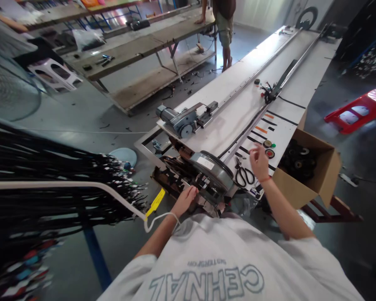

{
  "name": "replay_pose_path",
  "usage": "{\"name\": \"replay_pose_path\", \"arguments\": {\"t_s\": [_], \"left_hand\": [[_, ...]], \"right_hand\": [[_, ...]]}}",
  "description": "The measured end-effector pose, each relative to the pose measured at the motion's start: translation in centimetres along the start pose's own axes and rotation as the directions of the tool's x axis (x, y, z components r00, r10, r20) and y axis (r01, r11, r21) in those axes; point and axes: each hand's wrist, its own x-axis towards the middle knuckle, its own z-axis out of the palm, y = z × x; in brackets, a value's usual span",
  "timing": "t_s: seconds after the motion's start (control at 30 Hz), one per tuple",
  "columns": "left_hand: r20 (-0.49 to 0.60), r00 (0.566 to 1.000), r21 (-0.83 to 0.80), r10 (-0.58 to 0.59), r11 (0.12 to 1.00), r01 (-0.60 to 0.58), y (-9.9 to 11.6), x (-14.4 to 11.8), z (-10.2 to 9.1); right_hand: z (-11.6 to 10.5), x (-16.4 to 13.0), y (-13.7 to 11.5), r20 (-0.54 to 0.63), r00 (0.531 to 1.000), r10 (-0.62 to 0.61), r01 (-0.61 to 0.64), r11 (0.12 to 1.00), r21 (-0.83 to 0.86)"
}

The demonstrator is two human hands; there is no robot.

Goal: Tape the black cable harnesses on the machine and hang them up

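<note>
My left hand point(185, 200) is at the near end of the long white bench, with its fingers pinched together beside the metal parts below a dark round wheel point(211, 169). What it grips there is hidden. My right hand point(259, 162) is above the bench's right edge, fingers curled in; anything between them is too small to make out. Black-handled scissors point(245, 175) lie just left of it. Past its fingertips are a red-centred tape roll point(270, 154) and a tan roll point(267, 144). Short black and orange strips point(261, 130) lie in a row farther along.
A motor with a pulley point(185, 130) stands on the bench's left side. An open cardboard box point(327, 175) of black parts is at the right, near a red stool point(357, 110). Black cords point(65, 175) hang at the left. A person point(224, 29) stands by another table.
</note>
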Motion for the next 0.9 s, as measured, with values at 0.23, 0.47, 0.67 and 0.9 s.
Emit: {"name": "replay_pose_path", "arguments": {"t_s": [0.23,0.47,0.67,0.9], "left_hand": [[-0.028,0.994,-0.004,0.109,0.994,-0.109,2.5,1.1,-2.9],[0.054,0.977,0.068,0.207,0.975,-0.21,2.6,1.1,-3.5],[0.042,0.966,0.083,0.257,0.962,-0.26,1.7,1.8,-3.6],[0.063,0.96,0.088,0.274,0.956,-0.279,1.7,1.8,-3.6]], "right_hand": [[12.4,-12.5,-7.7,0.541,0.771,-0.337,0.312,0.94,0.14],[15.3,-8.6,-6.8,0.473,0.871,-0.136,0.109,0.991,0.084],[15.1,-10.1,-7.6,0.314,0.922,-0.225,0.242,0.97,-0.014],[16.2,-9.3,-5.6,0.297,0.927,-0.228,0.256,0.965,-0.058]]}}
